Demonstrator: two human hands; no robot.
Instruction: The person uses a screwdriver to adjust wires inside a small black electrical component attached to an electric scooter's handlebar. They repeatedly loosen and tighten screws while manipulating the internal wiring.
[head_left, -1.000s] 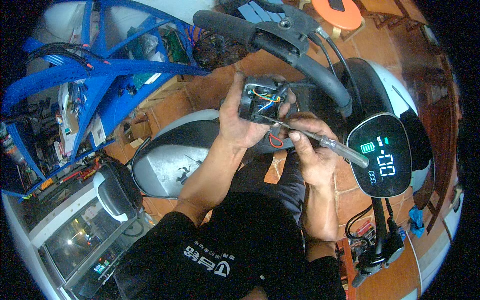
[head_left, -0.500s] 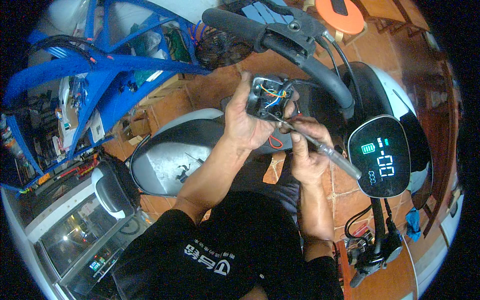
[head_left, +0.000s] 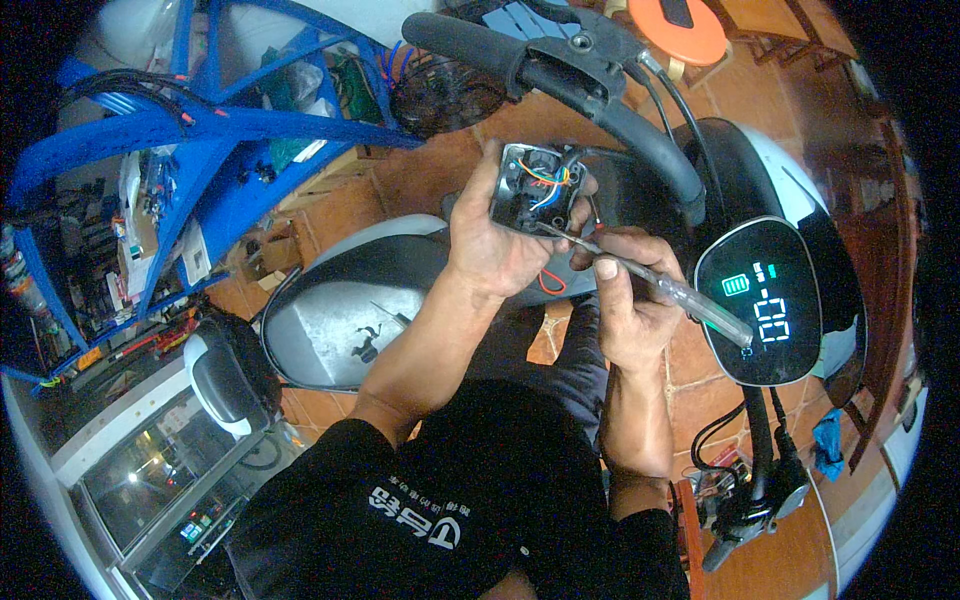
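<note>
Several left fingers (head_left: 580, 212) partly behind housing (head_left: 522, 207)

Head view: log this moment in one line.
left hand: holds open black housing; right hand: grips clear-handled screwdriver, tip at housing edge; coloured wires: exposed; display: lit

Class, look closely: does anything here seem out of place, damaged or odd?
Yes. The housing in the left hand is open, its coloured wires exposed while the display is lit; such wires are normally covered. A crumpled blue item at the right also looks stray; I cannot tell what it is.
</note>
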